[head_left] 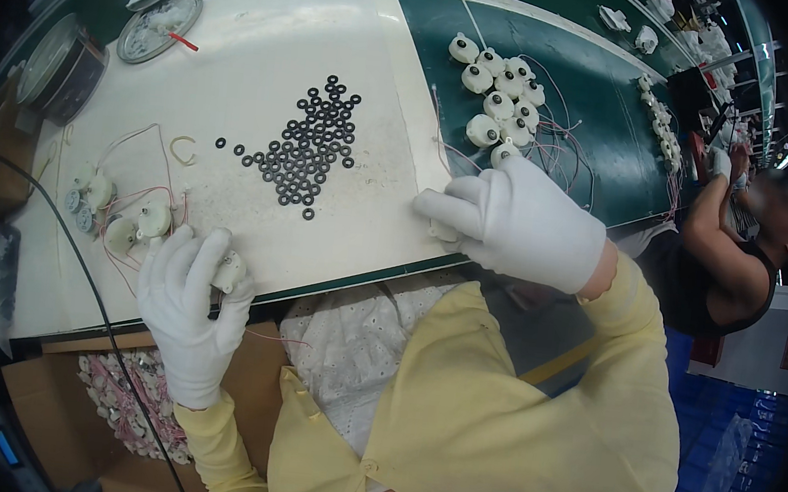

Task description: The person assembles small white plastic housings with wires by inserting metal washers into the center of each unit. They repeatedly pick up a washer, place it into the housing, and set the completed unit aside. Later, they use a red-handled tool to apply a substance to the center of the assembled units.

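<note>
Fingers of the left hand (193,312) gripped a motor (232,274) over the counter's (358,228) near edge, left. Right hand (529,226) hung by the near edge, fingers curled; whether they held anything could not be told. Black rings (302,155) lay loose mid-counter; other motors (154,220) sat left, a motor cluster (499,105) far right.

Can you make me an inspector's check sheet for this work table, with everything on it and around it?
Surface: white sheet on a green table.
Job's things: loose black rings on the white; white round parts bunched on the green, more at left.
Clutter: tub and round dish at far left; cardboard box below, holding many small parts.
Hands: gloved; left hand holds a white part; right hand curled, grip unclear.
Cables: black cable crossing the left side; thin pinkish wires.
Surroundings: another person at right.
</note>
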`<action>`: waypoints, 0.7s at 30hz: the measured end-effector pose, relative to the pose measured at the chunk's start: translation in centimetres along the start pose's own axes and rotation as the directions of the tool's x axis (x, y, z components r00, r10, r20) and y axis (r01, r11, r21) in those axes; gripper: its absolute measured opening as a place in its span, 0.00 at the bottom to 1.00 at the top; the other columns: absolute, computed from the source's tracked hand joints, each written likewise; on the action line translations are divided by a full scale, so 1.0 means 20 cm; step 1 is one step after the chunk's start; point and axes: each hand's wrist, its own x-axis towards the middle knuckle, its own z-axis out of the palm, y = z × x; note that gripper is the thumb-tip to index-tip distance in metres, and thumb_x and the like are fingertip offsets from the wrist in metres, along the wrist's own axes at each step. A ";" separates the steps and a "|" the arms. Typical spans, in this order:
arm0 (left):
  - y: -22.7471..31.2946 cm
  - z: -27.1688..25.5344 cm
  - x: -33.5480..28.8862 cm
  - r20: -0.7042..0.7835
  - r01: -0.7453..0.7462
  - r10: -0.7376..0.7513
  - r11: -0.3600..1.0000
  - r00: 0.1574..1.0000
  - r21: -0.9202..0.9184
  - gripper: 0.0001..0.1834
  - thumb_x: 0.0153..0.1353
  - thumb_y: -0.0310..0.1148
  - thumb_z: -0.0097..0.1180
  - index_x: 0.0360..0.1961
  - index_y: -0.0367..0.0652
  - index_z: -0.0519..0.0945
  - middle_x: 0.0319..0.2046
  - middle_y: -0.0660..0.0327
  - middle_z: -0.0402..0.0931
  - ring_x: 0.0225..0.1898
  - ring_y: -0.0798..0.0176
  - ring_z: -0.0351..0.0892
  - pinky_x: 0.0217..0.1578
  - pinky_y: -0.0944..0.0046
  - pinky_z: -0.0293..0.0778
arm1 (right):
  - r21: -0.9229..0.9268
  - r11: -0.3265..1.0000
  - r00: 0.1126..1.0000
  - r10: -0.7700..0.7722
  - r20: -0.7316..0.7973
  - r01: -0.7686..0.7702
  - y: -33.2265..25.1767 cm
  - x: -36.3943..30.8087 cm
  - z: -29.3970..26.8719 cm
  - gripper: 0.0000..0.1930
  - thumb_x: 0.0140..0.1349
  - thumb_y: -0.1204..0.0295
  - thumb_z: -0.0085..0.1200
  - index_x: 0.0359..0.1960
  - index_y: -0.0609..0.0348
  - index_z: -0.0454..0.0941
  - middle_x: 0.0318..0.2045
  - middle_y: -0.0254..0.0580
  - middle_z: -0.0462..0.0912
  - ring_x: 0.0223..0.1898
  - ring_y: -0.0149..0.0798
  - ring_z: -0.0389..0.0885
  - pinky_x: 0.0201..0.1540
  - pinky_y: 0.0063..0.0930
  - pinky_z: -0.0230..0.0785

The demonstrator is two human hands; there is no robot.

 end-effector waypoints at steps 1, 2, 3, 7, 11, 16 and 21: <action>0.00 -0.01 0.01 0.012 -0.002 0.002 1.000 1.000 -0.010 0.24 0.59 0.38 0.65 0.56 0.44 0.80 0.49 0.55 0.78 0.56 0.44 0.76 0.61 0.44 0.67 | 0.032 0.999 0.999 0.010 0.032 -0.011 0.00 0.00 -0.02 0.21 0.51 0.64 0.65 0.47 0.51 0.76 0.25 0.36 0.78 0.24 0.43 0.79 0.28 0.35 0.67; 0.01 -0.01 0.01 0.025 0.003 -0.003 1.000 1.000 -0.016 0.22 0.61 0.37 0.63 0.56 0.42 0.80 0.49 0.53 0.78 0.56 0.43 0.76 0.61 0.45 0.67 | 0.001 1.000 0.999 0.002 -0.054 -0.002 0.00 -0.01 -0.04 0.22 0.50 0.63 0.66 0.47 0.50 0.76 0.25 0.35 0.78 0.24 0.42 0.79 0.29 0.35 0.67; 0.01 -0.01 0.01 0.011 0.001 -0.001 1.000 1.000 -0.002 0.24 0.60 0.38 0.64 0.56 0.44 0.80 0.49 0.55 0.78 0.56 0.44 0.76 0.61 0.44 0.67 | -0.030 1.000 0.990 -0.007 -0.141 0.003 0.00 -0.03 -0.10 0.22 0.50 0.63 0.67 0.47 0.49 0.77 0.24 0.33 0.78 0.25 0.41 0.79 0.30 0.35 0.66; 0.01 0.01 0.02 -0.008 -0.006 0.006 1.000 1.000 0.002 0.26 0.57 0.41 0.67 0.56 0.46 0.80 0.48 0.58 0.78 0.55 0.46 0.76 0.60 0.42 0.67 | 0.049 0.985 0.930 0.173 -0.325 -0.167 -0.02 -0.26 -0.46 0.28 0.47 0.65 0.72 0.52 0.50 0.79 0.28 0.32 0.81 0.29 0.37 0.78 0.37 0.29 0.66; -0.01 0.00 -0.04 0.011 0.034 -0.034 0.999 0.999 0.018 0.26 0.57 0.41 0.66 0.56 0.46 0.80 0.48 0.58 0.78 0.55 0.45 0.76 0.61 0.42 0.67 | 0.521 0.770 0.661 0.610 -0.437 -0.367 0.05 -0.56 -0.57 0.25 0.62 0.76 0.63 0.61 0.69 0.74 0.39 0.39 0.81 0.40 0.26 0.79 0.40 0.20 0.73; 0.01 0.01 0.01 0.005 -0.013 0.013 1.000 1.000 0.015 0.27 0.56 0.42 0.68 0.56 0.46 0.80 0.48 0.58 0.78 0.55 0.45 0.76 0.61 0.42 0.67 | 0.129 0.472 0.446 0.876 -0.184 -0.872 0.30 -0.57 -0.44 0.24 0.58 0.65 0.65 0.56 0.60 0.79 0.33 0.45 0.84 0.32 0.32 0.82 0.37 0.26 0.74; 0.02 0.01 0.01 0.011 -0.002 0.001 0.998 1.000 0.062 0.31 0.51 0.45 0.71 0.56 0.46 0.79 0.47 0.59 0.78 0.55 0.45 0.76 0.61 0.42 0.68 | 0.246 0.678 0.685 0.725 -0.070 -0.693 0.53 -0.37 -0.09 0.25 0.56 0.64 0.67 0.56 0.56 0.80 0.37 0.54 0.86 0.35 0.49 0.85 0.42 0.36 0.76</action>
